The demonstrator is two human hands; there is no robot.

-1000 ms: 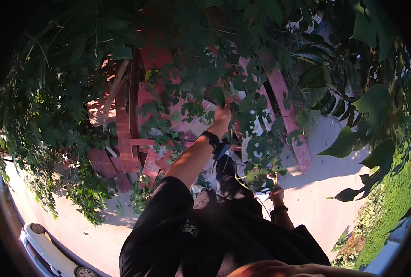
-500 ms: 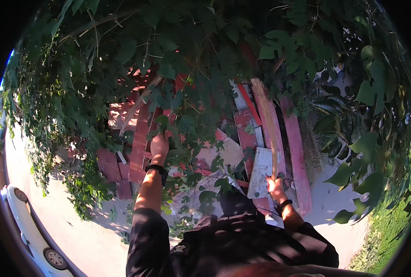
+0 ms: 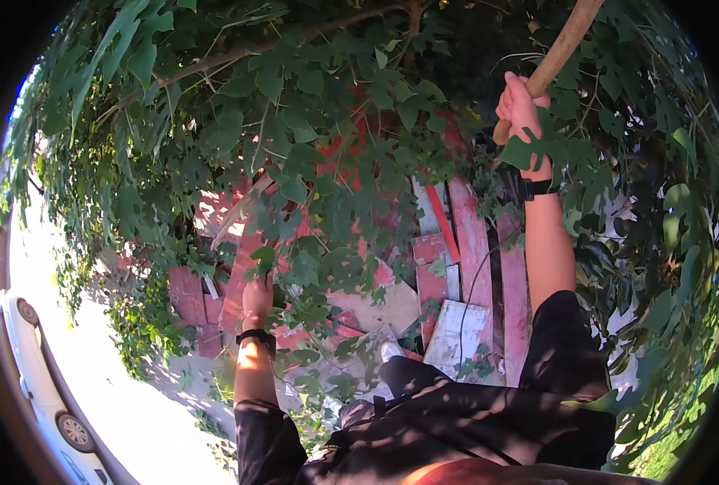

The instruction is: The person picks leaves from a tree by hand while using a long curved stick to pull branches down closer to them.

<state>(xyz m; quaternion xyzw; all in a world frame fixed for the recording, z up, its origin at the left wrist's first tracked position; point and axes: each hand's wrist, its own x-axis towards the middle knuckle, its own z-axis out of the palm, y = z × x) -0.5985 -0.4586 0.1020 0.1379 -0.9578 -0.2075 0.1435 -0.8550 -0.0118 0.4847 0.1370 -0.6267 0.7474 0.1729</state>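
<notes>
High on the right, my right hand (image 3: 523, 109) is closed around a long, smooth wooden stick (image 3: 565, 50). The stick slants up and out of the top edge, so its far end is hidden. Lower on the left, my left hand (image 3: 257, 297) reaches in among green lobed leaves (image 3: 339, 263), next to red-painted boards (image 3: 238, 283). Its fingers look curled, but leaves partly cover them and what they hold is not visible. A leaf overlaps my right wrist.
Dense foliage with a branch (image 3: 287, 44) hangs across the top. Below lie red planks (image 3: 515, 283), a worn white board (image 3: 456, 335) and broken panels, with a thin dark cord over them. A white car (image 3: 48, 396) stands on sunlit pavement at left.
My right hand has swung up from low beside the boards to high at the upper right, carrying the stick. My left hand sits slightly lower and further left in the picture.
</notes>
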